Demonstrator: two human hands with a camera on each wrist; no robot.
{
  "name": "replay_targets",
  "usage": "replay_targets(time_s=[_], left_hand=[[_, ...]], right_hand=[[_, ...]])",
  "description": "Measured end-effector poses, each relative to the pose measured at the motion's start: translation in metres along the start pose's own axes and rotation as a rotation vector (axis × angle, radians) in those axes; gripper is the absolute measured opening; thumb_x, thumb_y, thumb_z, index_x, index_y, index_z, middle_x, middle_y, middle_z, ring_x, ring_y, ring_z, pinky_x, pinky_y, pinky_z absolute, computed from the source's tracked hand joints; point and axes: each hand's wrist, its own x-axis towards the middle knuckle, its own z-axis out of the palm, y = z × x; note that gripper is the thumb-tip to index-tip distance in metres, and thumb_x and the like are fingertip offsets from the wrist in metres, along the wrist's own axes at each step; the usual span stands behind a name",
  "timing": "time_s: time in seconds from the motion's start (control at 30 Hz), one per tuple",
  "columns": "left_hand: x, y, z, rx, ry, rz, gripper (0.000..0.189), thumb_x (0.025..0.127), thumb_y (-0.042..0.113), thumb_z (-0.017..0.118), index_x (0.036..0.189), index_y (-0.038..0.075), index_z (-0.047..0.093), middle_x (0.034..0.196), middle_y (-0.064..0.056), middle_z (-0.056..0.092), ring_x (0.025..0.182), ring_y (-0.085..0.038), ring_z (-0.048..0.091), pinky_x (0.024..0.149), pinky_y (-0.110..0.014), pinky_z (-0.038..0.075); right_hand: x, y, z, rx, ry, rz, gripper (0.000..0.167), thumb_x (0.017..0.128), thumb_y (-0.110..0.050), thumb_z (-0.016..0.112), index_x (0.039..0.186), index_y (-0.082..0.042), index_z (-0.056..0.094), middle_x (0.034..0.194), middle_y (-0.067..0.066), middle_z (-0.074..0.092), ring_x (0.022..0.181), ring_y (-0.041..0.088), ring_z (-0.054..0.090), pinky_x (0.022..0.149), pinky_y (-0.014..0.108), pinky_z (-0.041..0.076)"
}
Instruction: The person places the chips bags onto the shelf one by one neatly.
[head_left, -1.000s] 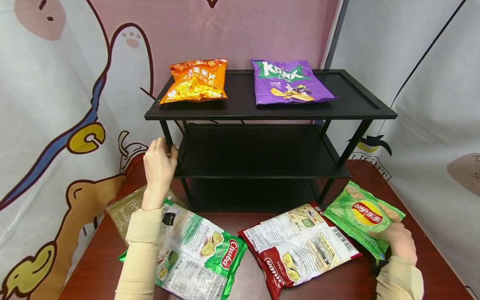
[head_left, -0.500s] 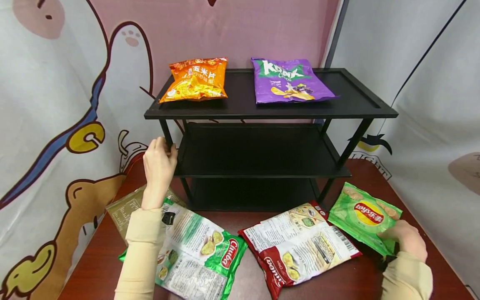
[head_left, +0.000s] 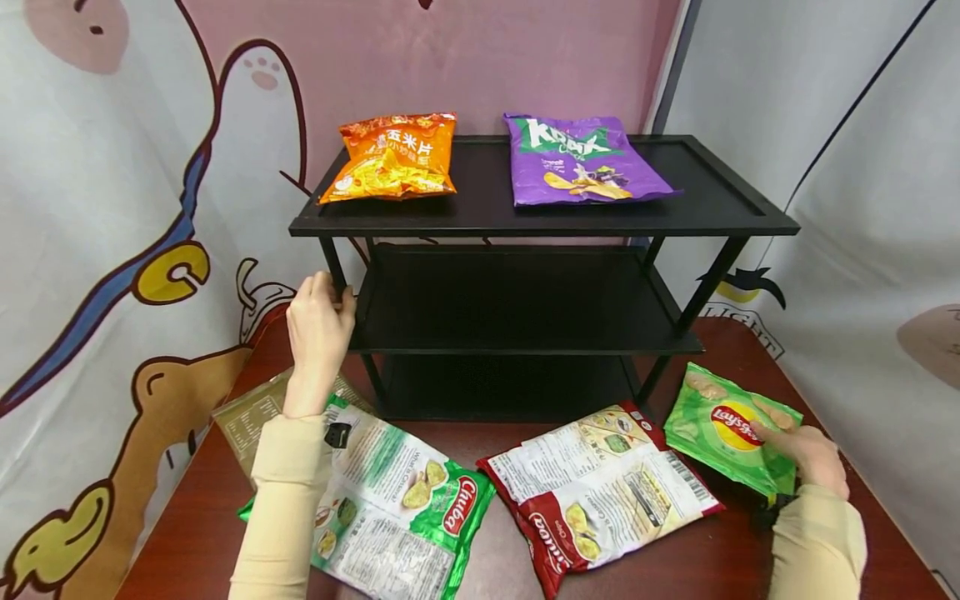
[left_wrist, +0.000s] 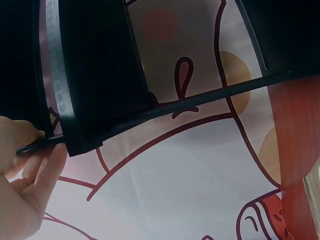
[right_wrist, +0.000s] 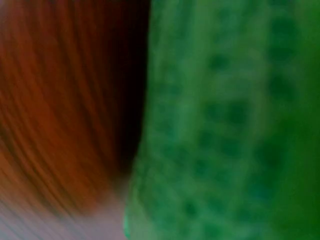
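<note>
My left hand [head_left: 318,337] grips the left front post [head_left: 332,260] of a black tiered shelf. The left wrist view shows my fingers [left_wrist: 50,172] and thumb around that thin post. At the right, my right hand [head_left: 816,462] holds the right side of a green Lay's chip bag [head_left: 701,417], fingers over its printed front; the thumb is hidden. Up close and blurred, the green bag [right_wrist: 225,115] fills much of the right wrist view, with no fingers visible there.
On the top shelf [head_left: 483,179] lie an orange chip bag [head_left: 397,158] and a purple chip bag [head_left: 585,167]. A red-and-white Chuba bag [head_left: 607,492], a green-and-white one [head_left: 397,500] and a gold packet [head_left: 255,421] lie on the reddish-brown table [head_left: 690,567].
My right hand shifted rightward, then its fingers moved up and inward over the Lay's bag. The bag's left edge moved slightly right. My left hand stayed on the post.
</note>
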Motion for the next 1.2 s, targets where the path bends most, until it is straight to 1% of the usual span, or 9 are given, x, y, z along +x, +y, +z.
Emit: replay_targets(time_s=[0.27, 0.4, 0.5, 0.67, 0.87, 0.97, 1.03, 1.1, 1.2], left_hand=[[0.0, 0.0, -0.001, -0.006, 0.0, -0.003, 0.018, 0.086, 0.008, 0.062, 0.079, -0.006, 0.054, 0.072, -0.022, 0.053, 0.066, -0.041, 0.057, 0.059, -0.048, 0.044], [0.0, -0.001, -0.001, -0.005, 0.008, -0.001, 0.017, 0.085, 0.007, 0.062, 0.078, -0.006, 0.054, 0.071, -0.021, 0.053, 0.066, -0.042, 0.057, 0.058, -0.048, 0.044], [0.0, -0.001, -0.001, -0.005, 0.009, 0.0, 0.017, 0.085, 0.008, 0.062, 0.078, -0.006, 0.054, 0.071, -0.021, 0.053, 0.065, -0.042, 0.056, 0.058, -0.048, 0.043], [-0.001, -0.001, 0.0, -0.003, 0.007, 0.003, 0.018, 0.086, 0.008, 0.061, 0.078, -0.006, 0.054, 0.071, -0.021, 0.053, 0.065, -0.041, 0.057, 0.058, -0.048, 0.043], [0.0, 0.0, -0.001, -0.005, 0.009, -0.001, 0.017, 0.086, 0.008, 0.061, 0.078, -0.006, 0.054, 0.071, -0.021, 0.053, 0.066, -0.042, 0.057, 0.058, -0.048, 0.043], [0.0, 0.0, -0.001, -0.005, 0.005, -0.005, 0.017, 0.086, 0.008, 0.061, 0.078, -0.006, 0.054, 0.072, -0.021, 0.053, 0.066, -0.042, 0.057, 0.058, -0.048, 0.042], [0.0, 0.0, -0.001, -0.004, 0.002, -0.004, 0.018, 0.086, 0.009, 0.061, 0.078, -0.006, 0.054, 0.072, -0.021, 0.053, 0.066, -0.042, 0.057, 0.058, -0.048, 0.043], [0.0, 0.0, -0.001, -0.003, 0.003, -0.002, 0.018, 0.086, 0.008, 0.061, 0.078, -0.006, 0.054, 0.071, -0.021, 0.053, 0.066, -0.042, 0.057, 0.058, -0.048, 0.043], [0.0, 0.0, 0.0, 0.0, 0.005, 0.0, 0.018, 0.086, 0.008, 0.061, 0.078, -0.006, 0.054, 0.071, -0.021, 0.053, 0.066, -0.042, 0.057, 0.058, -0.048, 0.043]], right_hand=[[0.002, 0.001, 0.014, 0.167, 0.12, 0.01, 0.085, 0.085, -0.058, 0.055, 0.126, 0.015, 0.039, 0.118, 0.04, 0.038, 0.095, 0.043, 0.044, 0.071, 0.048, 0.044], [0.003, 0.0, 0.019, 0.228, 0.162, 0.039, 0.089, 0.082, -0.057, 0.058, 0.124, 0.019, 0.038, 0.117, 0.04, 0.038, 0.095, 0.044, 0.043, 0.069, 0.051, 0.043], [0.004, -0.001, 0.021, 0.263, 0.227, 0.026, 0.089, 0.083, -0.052, 0.06, 0.127, 0.021, 0.034, 0.119, 0.042, 0.038, 0.098, 0.048, 0.042, 0.076, 0.058, 0.041], [0.0, -0.001, 0.022, 0.361, 0.379, -0.026, 0.081, 0.086, -0.041, 0.059, 0.136, 0.016, 0.03, 0.128, 0.043, 0.036, 0.108, 0.058, 0.037, 0.089, 0.065, 0.032], [-0.014, -0.009, 0.008, 0.455, 0.513, -0.015, 0.079, 0.087, -0.041, 0.057, 0.142, 0.008, 0.029, 0.136, 0.041, 0.037, 0.119, 0.058, 0.035, 0.095, 0.063, 0.03], [-0.025, -0.015, -0.001, 0.505, 0.584, 0.004, 0.075, 0.087, -0.04, 0.057, 0.144, 0.002, 0.033, 0.138, 0.035, 0.04, 0.119, 0.051, 0.04, 0.082, 0.05, 0.037], [-0.033, -0.02, -0.007, 0.528, 0.637, 0.022, 0.072, 0.087, -0.039, 0.057, 0.144, -0.001, 0.035, 0.14, 0.031, 0.042, 0.119, 0.046, 0.042, 0.083, 0.048, 0.038], [-0.041, -0.026, -0.011, 0.554, 0.694, 0.036, 0.069, 0.087, -0.039, 0.057, 0.143, -0.004, 0.038, 0.141, 0.027, 0.044, 0.121, 0.043, 0.042, 0.086, 0.046, 0.039], [-0.054, -0.034, -0.016, 0.597, 0.777, 0.056, 0.062, 0.087, -0.038, 0.057, 0.141, -0.009, 0.044, 0.14, 0.021, 0.046, 0.127, 0.039, 0.041, 0.105, 0.05, 0.032]])
